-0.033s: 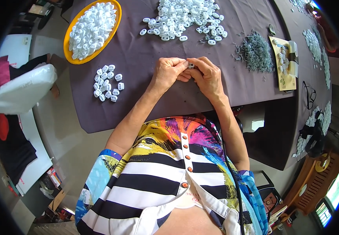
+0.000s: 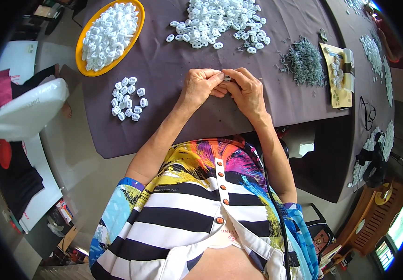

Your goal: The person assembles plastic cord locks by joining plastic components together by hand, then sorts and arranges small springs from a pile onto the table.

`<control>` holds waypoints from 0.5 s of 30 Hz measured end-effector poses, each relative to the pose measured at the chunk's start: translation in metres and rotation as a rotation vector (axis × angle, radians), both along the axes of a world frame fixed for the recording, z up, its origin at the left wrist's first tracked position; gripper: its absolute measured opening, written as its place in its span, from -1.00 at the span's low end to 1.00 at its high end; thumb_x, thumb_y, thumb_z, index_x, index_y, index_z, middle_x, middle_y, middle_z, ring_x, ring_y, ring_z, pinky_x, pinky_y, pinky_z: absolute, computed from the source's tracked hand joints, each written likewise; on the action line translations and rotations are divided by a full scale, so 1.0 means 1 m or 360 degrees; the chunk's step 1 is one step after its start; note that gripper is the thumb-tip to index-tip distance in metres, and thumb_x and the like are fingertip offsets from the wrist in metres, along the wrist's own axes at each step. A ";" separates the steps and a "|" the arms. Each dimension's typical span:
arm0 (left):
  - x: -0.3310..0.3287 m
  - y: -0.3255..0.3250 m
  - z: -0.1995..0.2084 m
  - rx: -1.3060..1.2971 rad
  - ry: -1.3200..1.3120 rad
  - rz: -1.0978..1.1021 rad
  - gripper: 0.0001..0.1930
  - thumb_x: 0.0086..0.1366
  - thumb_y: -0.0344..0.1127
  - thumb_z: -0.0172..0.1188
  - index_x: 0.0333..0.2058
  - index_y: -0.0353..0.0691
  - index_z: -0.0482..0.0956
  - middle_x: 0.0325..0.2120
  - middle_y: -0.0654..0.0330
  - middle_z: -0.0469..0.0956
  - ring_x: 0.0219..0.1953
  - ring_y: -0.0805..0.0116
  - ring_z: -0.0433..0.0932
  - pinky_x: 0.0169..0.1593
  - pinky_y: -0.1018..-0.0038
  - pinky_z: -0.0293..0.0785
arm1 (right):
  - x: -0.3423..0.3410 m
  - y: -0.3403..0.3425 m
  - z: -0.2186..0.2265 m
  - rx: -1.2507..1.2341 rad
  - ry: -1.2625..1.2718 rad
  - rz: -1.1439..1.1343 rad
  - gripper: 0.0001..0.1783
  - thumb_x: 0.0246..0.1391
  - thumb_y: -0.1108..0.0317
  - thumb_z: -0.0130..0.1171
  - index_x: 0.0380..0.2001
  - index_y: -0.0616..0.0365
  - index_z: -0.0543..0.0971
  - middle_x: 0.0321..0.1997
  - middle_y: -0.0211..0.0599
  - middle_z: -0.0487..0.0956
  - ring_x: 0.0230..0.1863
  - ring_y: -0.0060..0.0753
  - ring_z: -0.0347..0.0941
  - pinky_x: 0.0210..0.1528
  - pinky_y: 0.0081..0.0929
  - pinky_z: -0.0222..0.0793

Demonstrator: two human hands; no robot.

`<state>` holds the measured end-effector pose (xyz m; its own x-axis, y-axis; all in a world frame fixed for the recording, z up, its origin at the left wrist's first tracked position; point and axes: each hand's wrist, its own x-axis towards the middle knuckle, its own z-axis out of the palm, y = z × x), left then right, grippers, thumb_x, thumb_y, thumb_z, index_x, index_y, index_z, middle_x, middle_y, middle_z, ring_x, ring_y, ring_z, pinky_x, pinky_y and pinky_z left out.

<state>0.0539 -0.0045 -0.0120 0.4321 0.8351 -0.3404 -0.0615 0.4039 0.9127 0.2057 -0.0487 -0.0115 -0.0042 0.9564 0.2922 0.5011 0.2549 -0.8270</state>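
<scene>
My right hand (image 2: 247,92) pinches a small white plastic piece with dark holes (image 2: 228,78) above the dark tablecloth (image 2: 164,60). The fingertips of my left hand (image 2: 200,85) are pressed together against its left side. Whatever lies between those left fingertips is hidden. Left of my hands is a loose group of similar white pieces (image 2: 126,100) with dark slots. A large heap of white two-hole pieces (image 2: 215,23) spreads beyond my hands. To their right is a pile of small grey plastic parts (image 2: 306,63).
An orange-yellow oval basin (image 2: 94,73) full of white pieces stands at the far left. At right lie a yellowish card (image 2: 342,99) with small pieces on it and black-framed glasses (image 2: 368,114). Beyond the table's left edge, a person holds a white plastic-wrapped bundle (image 2: 26,112).
The white bundle at the left has shifted and tilted slightly, and the person's foot near it has moved a little. My hands look unchanged.
</scene>
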 end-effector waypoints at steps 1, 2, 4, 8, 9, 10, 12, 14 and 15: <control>0.000 0.000 0.000 0.0001 0.0001 -0.0001 -0.78 0.30 -0.35 0.10 -0.30 -0.43 0.59 -0.52 0.16 0.60 -0.52 0.44 0.61 -0.45 0.57 0.59 | 0.000 0.000 -0.001 0.0012 -0.0023 -0.0012 -0.73 -0.10 0.52 0.21 -0.23 0.21 0.56 -0.34 -0.22 0.53 -0.39 -0.25 0.55 -0.37 -0.44 0.46; 0.000 -0.001 -0.001 0.0007 0.0013 0.0003 -0.78 0.30 -0.35 0.10 -0.29 -0.44 0.59 -0.52 0.16 0.60 -0.52 0.44 0.61 -0.45 0.58 0.60 | 0.000 0.000 -0.001 0.0013 -0.0022 -0.0013 -0.73 -0.10 0.52 0.21 -0.23 0.21 0.56 -0.34 -0.22 0.53 -0.39 -0.25 0.55 -0.37 -0.44 0.46; 0.000 -0.001 -0.001 0.0012 0.0024 0.0006 -0.77 0.30 -0.35 0.10 -0.27 -0.44 0.59 -0.52 0.16 0.60 -0.52 0.44 0.61 -0.45 0.58 0.60 | -0.001 -0.001 -0.002 0.0035 -0.0023 -0.0017 -0.75 -0.09 0.52 0.20 -0.24 0.21 0.56 -0.35 -0.21 0.54 -0.39 -0.23 0.54 -0.37 -0.42 0.46; -0.001 0.000 0.000 0.0012 0.0014 -0.0021 -0.78 0.30 -0.35 0.10 -0.28 -0.44 0.60 -0.52 0.15 0.60 -0.52 0.44 0.61 -0.44 0.58 0.60 | 0.000 -0.001 -0.003 0.0021 -0.0025 -0.0021 -0.76 -0.08 0.51 0.20 -0.25 0.21 0.56 -0.35 -0.21 0.53 -0.39 -0.23 0.54 -0.37 -0.42 0.47; -0.002 0.000 0.001 0.0009 0.0017 -0.0036 -0.78 0.30 -0.35 0.10 -0.29 -0.44 0.60 -0.52 0.15 0.60 -0.52 0.44 0.61 -0.44 0.58 0.60 | 0.000 -0.001 -0.004 0.0058 -0.0034 -0.0009 -0.76 -0.06 0.52 0.18 -0.23 0.21 0.57 -0.35 -0.24 0.55 -0.47 -0.35 0.53 -0.45 -0.50 0.44; -0.002 0.000 0.001 0.0010 0.0017 -0.0037 -0.78 0.30 -0.35 0.10 -0.29 -0.44 0.60 -0.52 0.15 0.60 -0.52 0.44 0.61 -0.44 0.58 0.60 | 0.000 -0.001 -0.004 0.0096 -0.0044 0.0002 -0.75 -0.03 0.54 0.17 -0.21 0.22 0.57 -0.34 -0.27 0.56 -0.54 -0.48 0.51 -0.52 -0.57 0.42; -0.003 0.000 0.003 0.0008 0.0026 -0.0057 -0.78 0.30 -0.36 0.10 -0.29 -0.44 0.60 -0.52 0.15 0.60 -0.52 0.44 0.61 -0.44 0.58 0.60 | 0.001 -0.001 -0.005 0.0090 -0.0035 0.0010 -0.75 -0.03 0.53 0.17 -0.21 0.22 0.57 -0.35 -0.27 0.56 -0.54 -0.48 0.51 -0.53 -0.57 0.42; -0.003 -0.001 0.004 0.0013 0.0032 -0.0054 -0.78 0.30 -0.36 0.10 -0.29 -0.44 0.60 -0.52 0.15 0.60 -0.52 0.44 0.61 -0.44 0.58 0.60 | 0.001 -0.002 -0.004 0.0082 -0.0027 0.0018 -0.76 -0.03 0.53 0.17 -0.21 0.22 0.57 -0.35 -0.28 0.56 -0.55 -0.48 0.51 -0.53 -0.57 0.42; -0.003 -0.001 0.004 0.0017 0.0037 -0.0051 -0.78 0.30 -0.36 0.10 -0.29 -0.44 0.60 -0.52 0.15 0.60 -0.52 0.44 0.61 -0.44 0.58 0.60 | 0.000 -0.002 -0.003 0.0081 -0.0044 0.0020 -0.76 -0.03 0.53 0.17 -0.21 0.22 0.57 -0.35 -0.27 0.56 -0.55 -0.48 0.51 -0.53 -0.57 0.42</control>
<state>0.0510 -0.0052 -0.0080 0.4508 0.8246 -0.3417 -0.0270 0.3953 0.9182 0.2061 -0.0503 -0.0141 -0.0250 0.9402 0.3398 0.5199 0.3025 -0.7989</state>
